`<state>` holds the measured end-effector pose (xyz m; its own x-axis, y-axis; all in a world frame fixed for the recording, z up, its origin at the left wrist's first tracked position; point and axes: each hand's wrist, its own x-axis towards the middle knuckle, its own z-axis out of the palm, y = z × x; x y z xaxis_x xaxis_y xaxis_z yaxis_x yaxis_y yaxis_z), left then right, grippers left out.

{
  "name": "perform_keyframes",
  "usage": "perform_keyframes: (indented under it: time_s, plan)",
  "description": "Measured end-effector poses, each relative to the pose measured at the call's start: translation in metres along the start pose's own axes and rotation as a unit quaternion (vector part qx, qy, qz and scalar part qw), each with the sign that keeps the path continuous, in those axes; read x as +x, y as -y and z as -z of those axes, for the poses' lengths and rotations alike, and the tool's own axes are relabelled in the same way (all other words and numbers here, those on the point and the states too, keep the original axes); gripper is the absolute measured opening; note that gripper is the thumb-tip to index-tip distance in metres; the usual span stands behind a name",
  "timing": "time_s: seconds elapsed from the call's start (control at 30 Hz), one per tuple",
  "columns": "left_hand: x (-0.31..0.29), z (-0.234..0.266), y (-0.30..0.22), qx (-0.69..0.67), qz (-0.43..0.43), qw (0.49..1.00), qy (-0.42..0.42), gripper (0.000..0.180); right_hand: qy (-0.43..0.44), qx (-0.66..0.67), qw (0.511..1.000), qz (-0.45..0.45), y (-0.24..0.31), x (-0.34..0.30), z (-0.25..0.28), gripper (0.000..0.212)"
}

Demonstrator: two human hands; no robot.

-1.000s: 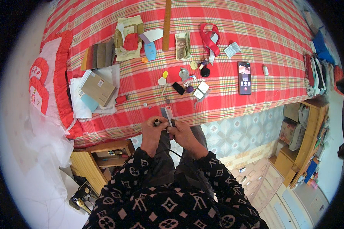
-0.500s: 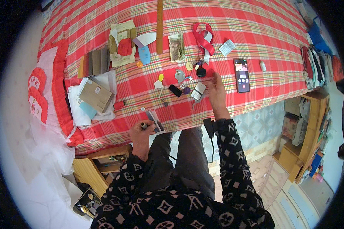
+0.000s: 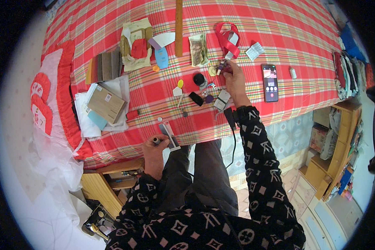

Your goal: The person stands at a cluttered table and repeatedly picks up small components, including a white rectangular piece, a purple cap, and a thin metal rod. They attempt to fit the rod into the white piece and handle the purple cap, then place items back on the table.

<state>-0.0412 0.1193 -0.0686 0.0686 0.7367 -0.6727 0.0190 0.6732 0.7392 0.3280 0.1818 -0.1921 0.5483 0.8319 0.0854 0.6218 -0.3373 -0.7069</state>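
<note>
My left hand stays at the near edge of the red checked bed, holding a small dark strip with a pale end and a little dark cylinder. My right hand reaches out over the bed and closes on a small object at the end of a red ribbon. Around that hand lie a black round cap, keys, a small white block and a dark tag.
A smartphone lies right of my right hand. Banknotes, a wooden ruler, pouches and cards, a brown box on white sheets and a dark wallet cover the bed. A wooden shelf stands at the right.
My right hand left my left hand at the bed's edge and has reached farther out to the small object by the red ribbon. The left hand stayed put with its strip.
</note>
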Motion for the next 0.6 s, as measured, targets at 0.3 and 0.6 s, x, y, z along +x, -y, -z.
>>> perform_keyframes:
  time_s: [0.3, 0.6]
  plan:
    - [0.001, -0.001, 0.008, 0.017, 0.019, 1.0, -0.007, 0.008, 0.021, 0.015, 0.999, -0.033, 0.009, -0.006, 0.003, 0.03]
    - [0.006, -0.006, 0.007, 0.029, 0.014, 0.999, -0.019, 0.011, -0.008, 0.208, 0.968, -0.143, 0.006, -0.012, -0.001, 0.015]
